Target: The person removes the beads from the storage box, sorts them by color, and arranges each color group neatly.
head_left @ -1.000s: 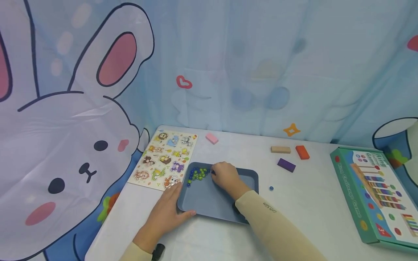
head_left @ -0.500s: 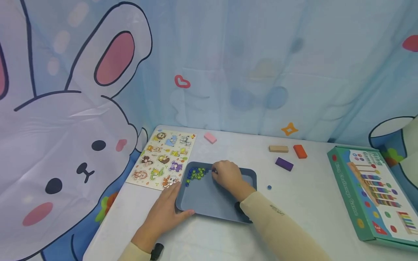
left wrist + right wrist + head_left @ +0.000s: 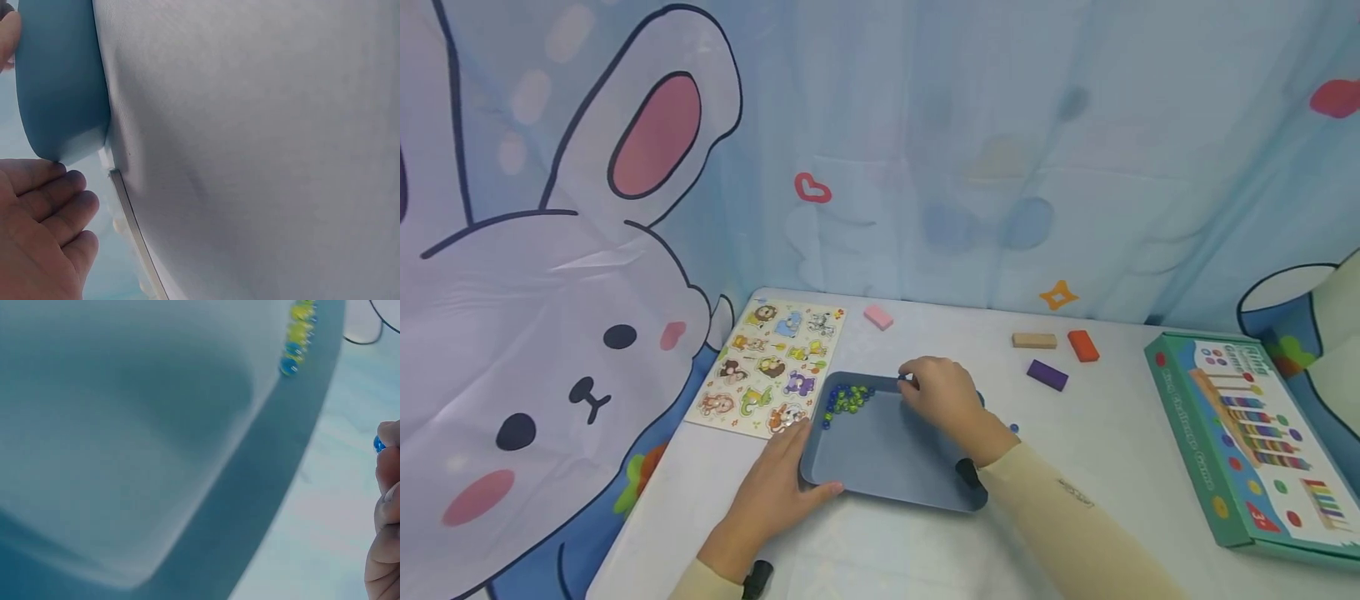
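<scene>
Blue round glassy marble [image 3: 379, 444]: pinched in the right hand [image 3: 946, 396], up around the far rim of the grey-blue rectangular plastic tray [image 3: 887, 467]. Can't tell if it's above the inside or just past the edge.
Right-hand fingers: closed to a tiny gap, thumb and fingertip on that one marble, the rest curled in below.
Pinch tip: small round stuff like this probably squirts out if you squeeze off-centre, so I'd hold it across the middle, light pressure. Whenever you let go, do it low, since a drop would likely bounce.
Left-hand fingers: long and straight, gripping nothing. On that left hand [image 3: 778, 479] the index fingertip touches the tray's corner and the thumb sits by the near rim.
Tray tip: that brace seems smart to me; a bump could scatter the blue and yellow-green marble cluster [image 3: 848, 400] in the far left corner.
Stray blue marble [image 3: 1014, 428]: on the white bench [image 3: 1120, 433], just right of the tray. Watch the beige sleeve [image 3: 1075, 525] there, imo.
</scene>
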A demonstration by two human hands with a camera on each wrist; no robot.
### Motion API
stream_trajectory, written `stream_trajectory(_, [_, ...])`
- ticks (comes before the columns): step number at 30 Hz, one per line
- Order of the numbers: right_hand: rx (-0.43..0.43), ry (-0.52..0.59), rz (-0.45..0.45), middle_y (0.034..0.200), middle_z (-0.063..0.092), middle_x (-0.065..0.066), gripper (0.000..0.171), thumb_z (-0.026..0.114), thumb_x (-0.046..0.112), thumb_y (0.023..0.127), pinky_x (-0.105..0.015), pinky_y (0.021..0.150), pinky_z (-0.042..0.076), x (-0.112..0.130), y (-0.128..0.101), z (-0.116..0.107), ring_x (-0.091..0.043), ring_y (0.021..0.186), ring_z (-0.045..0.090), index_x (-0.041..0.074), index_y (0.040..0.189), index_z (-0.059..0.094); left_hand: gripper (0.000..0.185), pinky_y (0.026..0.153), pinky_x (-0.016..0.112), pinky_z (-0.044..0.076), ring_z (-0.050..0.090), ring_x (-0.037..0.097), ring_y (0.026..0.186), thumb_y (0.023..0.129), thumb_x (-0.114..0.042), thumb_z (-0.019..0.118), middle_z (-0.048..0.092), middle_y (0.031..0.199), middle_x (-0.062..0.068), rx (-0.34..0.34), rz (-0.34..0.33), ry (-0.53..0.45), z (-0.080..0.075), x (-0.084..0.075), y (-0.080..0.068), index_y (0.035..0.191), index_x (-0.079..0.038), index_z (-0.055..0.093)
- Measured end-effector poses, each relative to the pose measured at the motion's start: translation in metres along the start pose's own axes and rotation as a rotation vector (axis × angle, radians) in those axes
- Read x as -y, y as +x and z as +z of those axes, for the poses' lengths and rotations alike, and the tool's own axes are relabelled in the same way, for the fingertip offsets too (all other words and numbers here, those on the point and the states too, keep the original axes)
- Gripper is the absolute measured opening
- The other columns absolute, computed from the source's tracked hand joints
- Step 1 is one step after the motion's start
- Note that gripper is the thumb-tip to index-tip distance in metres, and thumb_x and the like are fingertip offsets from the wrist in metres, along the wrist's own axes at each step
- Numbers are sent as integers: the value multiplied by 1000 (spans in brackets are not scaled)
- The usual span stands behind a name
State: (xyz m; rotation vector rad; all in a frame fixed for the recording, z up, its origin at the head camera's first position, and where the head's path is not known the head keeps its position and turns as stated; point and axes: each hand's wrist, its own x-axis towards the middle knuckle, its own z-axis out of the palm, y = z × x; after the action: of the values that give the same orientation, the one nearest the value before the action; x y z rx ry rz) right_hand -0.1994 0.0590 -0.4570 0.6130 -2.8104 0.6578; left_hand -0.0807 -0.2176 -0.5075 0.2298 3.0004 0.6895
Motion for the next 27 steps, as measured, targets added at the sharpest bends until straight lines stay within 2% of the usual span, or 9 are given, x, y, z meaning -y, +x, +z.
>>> stream_trajectory(3, [-41, 6, -18, 76, 72, 2, 14, 82, 16, 89, -24, 53, 47, -7, -4, -10, -7, 60, 54, 11, 103, 83, 117, 128, 56, 33, 35, 37, 157, 80, -79, 71, 36, 169, 14, 1, -5, 3, 0, 0, 0, 164, -7, 33])
stream_trajectory(7, [-73, 7, -12, 72, 68, 3, 16, 82, 16, 90, -20, 50, 42, -17, -11, -23, -6, 57, 49, 11, 104, 83, 117, 128, 56, 34, 34, 37, 157, 80, -80, 70, 36, 170, 13, 11, -7, 3, 0, 1, 0, 165, -8, 31])
stream_trajectory(15, [-85, -12, 76, 71, 68, -1, 21, 81, 19, 91, -22, 49, 41, -42, -30, -48, -9, 55, 49, 10, 110, 81, 117, 127, 57, 35, 35, 37, 156, 80, -80, 71, 37, 169, 14, 3, 2, -5, 1, 1, 0, 165, -8, 32])
stream_trajectory(23, [-83, -47, 153, 75, 70, -3, 23, 80, 19, 92, -22, 49, 42, -74, -53, -58, -12, 55, 50, 9, 113, 80, 118, 128, 56, 34, 34, 37, 157, 81, -78, 72, 35, 170, 14, 25, -4, 1, -1, 1, -2, 166, -9, 28])
stream_trajectory(27, [-50, -59, 205, 74, 69, -3, 24, 80, 18, 92, -22, 52, 44, -88, -65, -60, -13, 58, 51, 7, 113, 79, 119, 128, 56, 33, 33, 37, 158, 81, -80, 70, 34, 170, 14, 27, -1, 4, -1, 1, -1, 166, -9, 28])
